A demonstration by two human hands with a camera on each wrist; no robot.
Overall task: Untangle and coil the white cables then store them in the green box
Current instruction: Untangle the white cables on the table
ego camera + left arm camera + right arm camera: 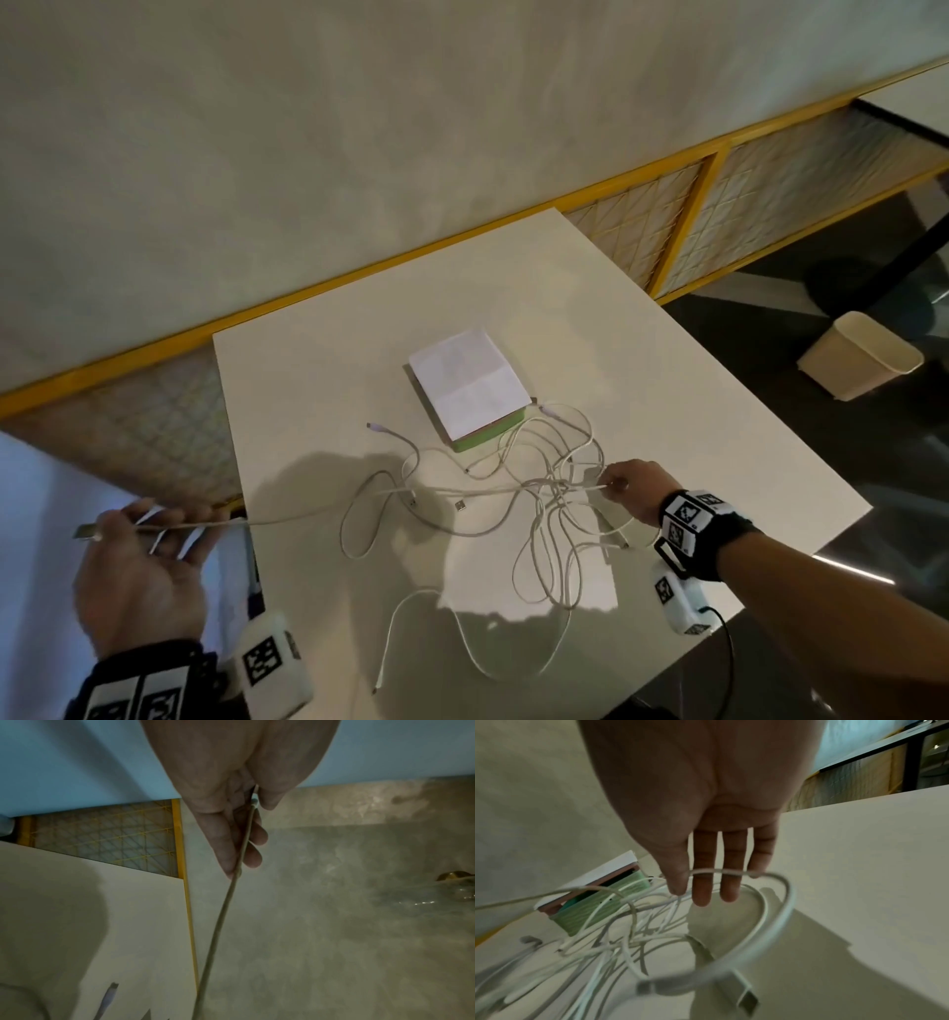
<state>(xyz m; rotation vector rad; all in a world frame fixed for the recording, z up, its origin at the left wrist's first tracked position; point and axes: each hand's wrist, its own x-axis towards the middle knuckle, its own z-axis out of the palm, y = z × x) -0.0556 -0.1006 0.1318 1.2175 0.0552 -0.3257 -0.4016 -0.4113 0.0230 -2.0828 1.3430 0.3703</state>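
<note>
Several white cables lie in a tangle (pixel 554 493) on the white table (pixel 667 360), just in front of the green box (pixel 488 437). A white sheet (pixel 470 383) covers the box's top. My left hand (pixel 128 524) is off the table's left edge and pinches one white cable (pixel 221 923) near its plug. That cable runs taut to the tangle. My right hand (pixel 613 483) is at the tangle's right side, thumb and forefinger pinching a strand. In the right wrist view my right hand (pixel 693 888) hangs over the loops, with the green box (pixel 598 914) behind them.
A beige bin (pixel 862 362) stands on the dark floor to the right of the table. A yellow-framed mesh panel (pixel 667 226) runs along the wall behind. Loose cable loops reach the table's near edge (pixel 462 658). A USB plug (pixel 746 998) lies near my right hand.
</note>
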